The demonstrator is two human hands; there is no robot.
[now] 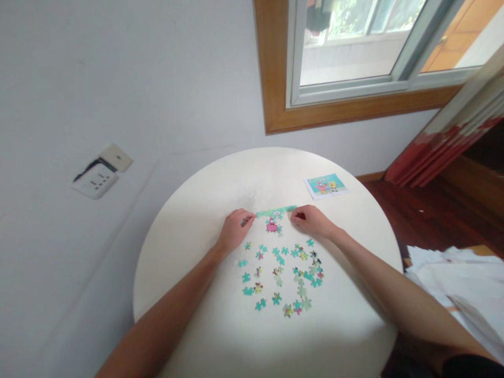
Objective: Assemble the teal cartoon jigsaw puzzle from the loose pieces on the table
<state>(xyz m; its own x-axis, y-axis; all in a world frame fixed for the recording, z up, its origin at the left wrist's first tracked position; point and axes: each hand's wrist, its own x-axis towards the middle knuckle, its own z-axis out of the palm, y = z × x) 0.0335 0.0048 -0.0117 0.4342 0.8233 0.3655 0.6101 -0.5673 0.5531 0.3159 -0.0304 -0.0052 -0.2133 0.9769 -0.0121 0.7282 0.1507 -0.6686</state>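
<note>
A partly joined jigsaw puzzle (271, 227) lies on the white round table, with a straight teal-green strip along its far edge and a pink figure below. My left hand (235, 230) is closed, thumb and fingertips pressed together at the strip's left end. At the right end, my right hand (312, 220) is closed too, its curled fingers covering the corner. Both hands rest low at the table. Nearer to me several loose jigsaw pieces (276, 298) are spread about, mostly teal, some with yellow, pink or pale green. On the right, pieces lie close together and some overlap.
A picture card (326, 186) with cartoon figures lies at the back right of the table (181, 231). The wall with a socket (96, 180) stands to the left, a window (354, 47) behind. Papers (459, 294) are piled to the right, below a red-and-white curtain (441, 136).
</note>
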